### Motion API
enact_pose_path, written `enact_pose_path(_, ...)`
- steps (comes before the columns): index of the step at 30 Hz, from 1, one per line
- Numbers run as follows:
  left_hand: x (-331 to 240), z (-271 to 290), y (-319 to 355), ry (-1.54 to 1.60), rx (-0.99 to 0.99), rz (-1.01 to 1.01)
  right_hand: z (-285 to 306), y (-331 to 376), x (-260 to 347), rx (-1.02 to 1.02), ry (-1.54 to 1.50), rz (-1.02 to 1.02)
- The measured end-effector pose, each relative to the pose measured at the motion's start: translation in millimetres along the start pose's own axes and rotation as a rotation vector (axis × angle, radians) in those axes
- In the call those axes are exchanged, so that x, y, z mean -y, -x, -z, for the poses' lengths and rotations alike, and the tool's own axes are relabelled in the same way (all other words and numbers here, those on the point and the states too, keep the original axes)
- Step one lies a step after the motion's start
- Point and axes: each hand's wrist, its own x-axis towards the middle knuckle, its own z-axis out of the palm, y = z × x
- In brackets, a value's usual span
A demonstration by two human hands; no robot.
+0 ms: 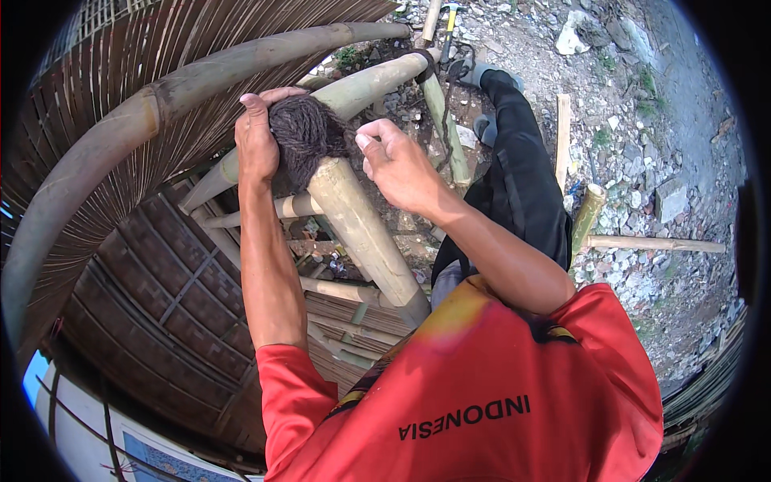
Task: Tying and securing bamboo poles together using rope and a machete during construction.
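Observation:
A thick bundle of dark brown fibre rope [303, 138] sits at the top end of a bamboo post [361, 229], against a bamboo pole [373, 84] that crosses there. My left hand [260, 138] is wrapped round the bundle's left side, its thumb up and its other fingers partly hidden behind the rope. Just right of the bundle, my right hand [399, 165] is closed in a pinch on a strand that runs from it. Dark lashing [426, 66] binds the pole's far end to another bamboo piece.
A large curved bamboo pole [205, 80] and a slatted bamboo panel [104, 104] rise at the left. A hammer [451, 24] lies at the far side. Bamboo and wood pieces [563, 136] lie on the stony ground at the right. My leg [522, 153] stretches forward beside the frame.

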Motion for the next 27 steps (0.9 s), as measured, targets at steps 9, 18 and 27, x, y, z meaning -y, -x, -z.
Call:
enact_pose_path(9, 7, -2, -1, -0.007, -0.029, -0.010, -72, 40, 11, -0.218, -0.031, 0.112)
enact_pose_path(18, 12, 1, 20, 0.091, -0.537, -0.239, -110, 32, 48, -0.248, -0.322, -0.231)
enact_pose_path(27, -9, -99, 179, 0.784, -0.844, 0.176, -97, 22, 63, -0.146, -0.072, -0.293)
